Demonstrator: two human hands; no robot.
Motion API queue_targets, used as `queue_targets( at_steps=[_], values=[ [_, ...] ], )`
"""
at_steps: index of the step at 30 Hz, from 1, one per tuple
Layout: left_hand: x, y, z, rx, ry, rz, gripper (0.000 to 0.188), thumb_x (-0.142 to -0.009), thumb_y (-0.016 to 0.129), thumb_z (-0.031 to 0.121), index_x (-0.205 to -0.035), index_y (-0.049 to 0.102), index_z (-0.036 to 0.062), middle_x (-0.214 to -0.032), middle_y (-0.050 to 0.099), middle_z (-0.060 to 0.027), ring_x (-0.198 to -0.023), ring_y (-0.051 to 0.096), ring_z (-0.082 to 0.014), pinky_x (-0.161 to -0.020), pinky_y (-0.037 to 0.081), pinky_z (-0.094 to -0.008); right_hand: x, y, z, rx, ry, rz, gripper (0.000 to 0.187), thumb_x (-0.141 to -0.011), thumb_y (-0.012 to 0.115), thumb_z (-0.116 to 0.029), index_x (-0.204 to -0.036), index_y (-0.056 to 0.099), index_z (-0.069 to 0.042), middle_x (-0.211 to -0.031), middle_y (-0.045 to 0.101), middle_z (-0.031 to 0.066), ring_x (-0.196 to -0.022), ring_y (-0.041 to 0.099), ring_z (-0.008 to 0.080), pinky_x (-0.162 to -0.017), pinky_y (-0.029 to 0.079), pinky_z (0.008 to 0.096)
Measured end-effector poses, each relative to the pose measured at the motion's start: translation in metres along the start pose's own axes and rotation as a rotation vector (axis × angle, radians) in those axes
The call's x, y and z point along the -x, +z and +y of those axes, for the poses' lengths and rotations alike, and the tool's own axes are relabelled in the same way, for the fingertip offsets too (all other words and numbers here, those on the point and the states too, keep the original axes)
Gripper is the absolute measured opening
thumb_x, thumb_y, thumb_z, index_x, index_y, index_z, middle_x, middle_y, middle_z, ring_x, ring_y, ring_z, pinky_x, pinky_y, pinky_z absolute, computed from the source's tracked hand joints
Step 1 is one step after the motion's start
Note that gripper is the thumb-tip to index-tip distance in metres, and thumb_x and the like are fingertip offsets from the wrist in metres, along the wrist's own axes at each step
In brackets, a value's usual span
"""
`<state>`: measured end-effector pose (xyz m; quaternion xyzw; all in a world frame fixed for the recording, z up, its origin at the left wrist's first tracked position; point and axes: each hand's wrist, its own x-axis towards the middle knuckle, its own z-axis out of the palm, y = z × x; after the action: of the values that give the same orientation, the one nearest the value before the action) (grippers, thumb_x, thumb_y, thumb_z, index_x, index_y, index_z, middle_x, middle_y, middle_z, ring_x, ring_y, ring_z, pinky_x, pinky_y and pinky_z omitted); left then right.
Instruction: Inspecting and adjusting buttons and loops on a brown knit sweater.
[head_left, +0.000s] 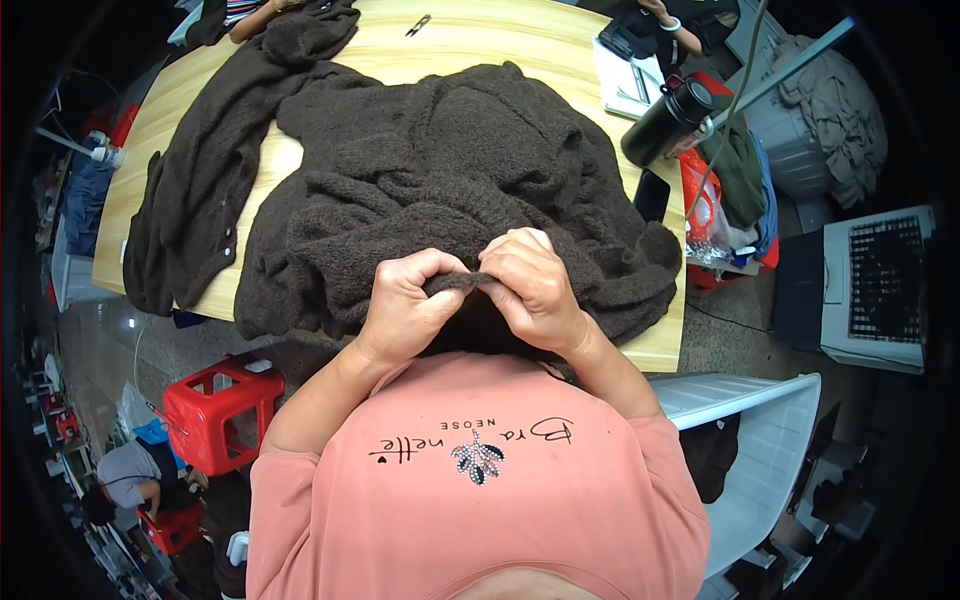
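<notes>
A large dark brown knitted garment lies bunched over the near part of the wooden table. At its near edge, my left hand pinches a fold of the knit between thumb and fingers. Right beside it, my right hand grips the same strip, the fingertips of both hands almost touching. The short stretch of fabric between them is slightly raised. Whatever lies under my fingers is hidden. A second dark brown knitted garment with small buttons stretches along the table's left side.
On the table are small thread snips, a black bottle, a phone and a notebook with a pen. Other people's hands show at the far edge. A red stool stands left, a white bin right.
</notes>
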<state>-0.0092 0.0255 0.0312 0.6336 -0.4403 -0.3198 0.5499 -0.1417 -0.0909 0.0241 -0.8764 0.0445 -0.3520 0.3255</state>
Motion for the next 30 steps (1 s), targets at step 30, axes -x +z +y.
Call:
queue_targets(
  at_steps=[30],
  values=[
    [-0.013,-0.026,0.005,0.988,-0.306,-0.013,0.017,-0.085,0.053,0.003,-0.097,0.060,-0.0062,-0.093,0.065,-0.0141,-0.080,0.064,-0.0185,-0.075,0.053,-0.0298,0.069,-0.028,0.042,-0.431,0.504,0.245,0.014,-0.070,0.059,0.007,-0.081,0.056,0.000,-0.089,0.063,0.0096,-0.088,0.060,0.0192,-0.087,0.043,0.0318]
  ],
)
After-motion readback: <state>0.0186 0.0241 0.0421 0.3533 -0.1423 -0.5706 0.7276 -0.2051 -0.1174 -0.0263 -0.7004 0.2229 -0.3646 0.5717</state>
